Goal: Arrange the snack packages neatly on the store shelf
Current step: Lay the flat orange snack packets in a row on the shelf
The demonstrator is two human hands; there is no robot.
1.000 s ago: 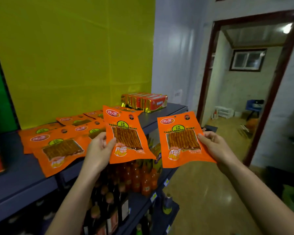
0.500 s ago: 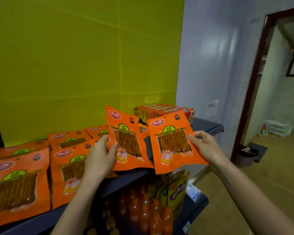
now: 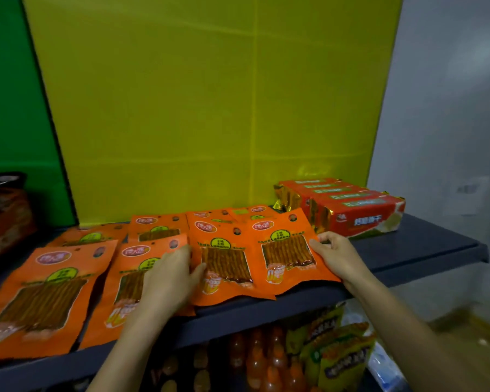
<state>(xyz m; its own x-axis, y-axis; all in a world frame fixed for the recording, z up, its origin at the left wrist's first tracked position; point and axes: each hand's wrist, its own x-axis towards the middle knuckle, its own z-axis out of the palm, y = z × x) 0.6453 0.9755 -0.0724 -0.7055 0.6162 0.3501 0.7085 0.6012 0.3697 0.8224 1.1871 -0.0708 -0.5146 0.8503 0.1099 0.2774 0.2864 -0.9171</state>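
A yellow panel [image 3: 204, 108] fills the wall behind a dark grey shelf [image 3: 425, 247], with a green panel [image 3: 14, 108] at its left and a pale wall [image 3: 447, 108] at its right. Orange snack packages lie flat over most of the shelf top in loose, overlapping rows. The largest in view is the front-left package [image 3: 43, 295], whose lower edge hangs over the shelf lip. At the back right stands a row of red biscuit boxes [image 3: 354, 207] with gold foil ends, just behind the packages.

Two packages lie side by side at the front edge, the left one overlapping the right. The left-held package [image 3: 224, 264] has the left hand [image 3: 170, 281] on its left edge: the thumb lies on top of the package and the fingers spread over the neighbouring package [image 3: 133, 278] beneath, so the hand looks pressed down and partly closed on that edge, though how far the fingers go under it cannot be made out. The right-held package [image 3: 286, 250] lies just left of the right hand [image 3: 340, 256], whose curled fingers pinch its right edge, thumb side on top.

On the shelf below, orange bottles [image 3: 266, 360] stand beside green and yellow bags [image 3: 334, 352].
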